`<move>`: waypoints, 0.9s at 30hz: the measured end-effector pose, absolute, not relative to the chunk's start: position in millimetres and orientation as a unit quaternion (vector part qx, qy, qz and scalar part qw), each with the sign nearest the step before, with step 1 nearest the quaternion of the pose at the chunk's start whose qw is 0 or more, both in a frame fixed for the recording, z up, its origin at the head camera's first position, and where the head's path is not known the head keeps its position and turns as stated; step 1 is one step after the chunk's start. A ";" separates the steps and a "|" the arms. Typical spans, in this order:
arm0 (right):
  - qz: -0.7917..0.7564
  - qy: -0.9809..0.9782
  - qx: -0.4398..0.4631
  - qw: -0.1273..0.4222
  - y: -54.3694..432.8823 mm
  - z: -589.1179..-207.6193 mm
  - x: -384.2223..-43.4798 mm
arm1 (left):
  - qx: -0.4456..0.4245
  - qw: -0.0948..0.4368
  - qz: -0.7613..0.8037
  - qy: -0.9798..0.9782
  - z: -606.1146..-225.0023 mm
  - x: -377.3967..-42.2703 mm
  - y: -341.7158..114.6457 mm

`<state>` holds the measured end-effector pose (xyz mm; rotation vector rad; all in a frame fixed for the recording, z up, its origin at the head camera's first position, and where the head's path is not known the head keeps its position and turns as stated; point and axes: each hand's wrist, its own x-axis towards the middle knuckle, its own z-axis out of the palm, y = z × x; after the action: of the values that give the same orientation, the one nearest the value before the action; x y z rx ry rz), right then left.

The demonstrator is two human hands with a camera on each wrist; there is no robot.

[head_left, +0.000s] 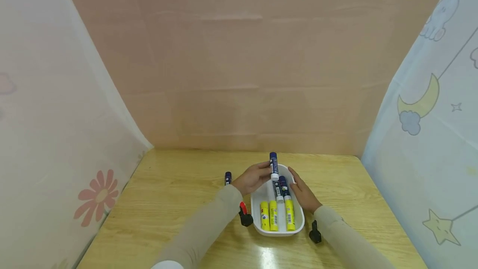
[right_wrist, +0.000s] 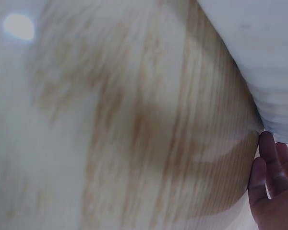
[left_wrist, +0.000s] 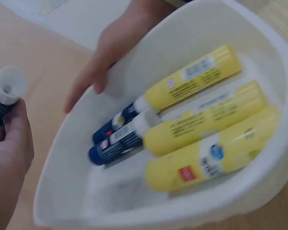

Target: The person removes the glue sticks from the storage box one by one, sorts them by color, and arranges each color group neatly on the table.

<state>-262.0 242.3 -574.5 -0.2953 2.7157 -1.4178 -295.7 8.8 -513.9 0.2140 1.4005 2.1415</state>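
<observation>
My left hand (head_left: 254, 177) holds a dark blue glue stick (head_left: 274, 165) upright over the far end of a white plastic basket (head_left: 278, 233); its white end points down. My right hand (head_left: 304, 194) holds the basket's right side, with the thumb at the rim and the fingers (right_wrist: 268, 148) along the outer wall. Inside the basket lie two dark blue glue sticks (left_wrist: 122, 141) toward the far end. Three yellow glue sticks (left_wrist: 201, 127) lie nearer the front.
Another dark blue glue stick (head_left: 228, 177) is on the wooden table (head_left: 179, 202), left of the basket and partly behind my left wrist. A tan cloth (head_left: 239, 74) hangs behind the table, and patterned white cloths (head_left: 422, 169) hang at both sides.
</observation>
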 end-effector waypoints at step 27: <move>-0.458 0.884 -0.084 0.041 245.8 -581.3 -265.3 | 0.062 0.228 0.811 0.535 -530.8 -305.5 -107.8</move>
<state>-265.3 245.8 -581.3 -0.2584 2.7072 -1.4019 -305.5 -107.8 -530.8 0.1709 1.4740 2.2348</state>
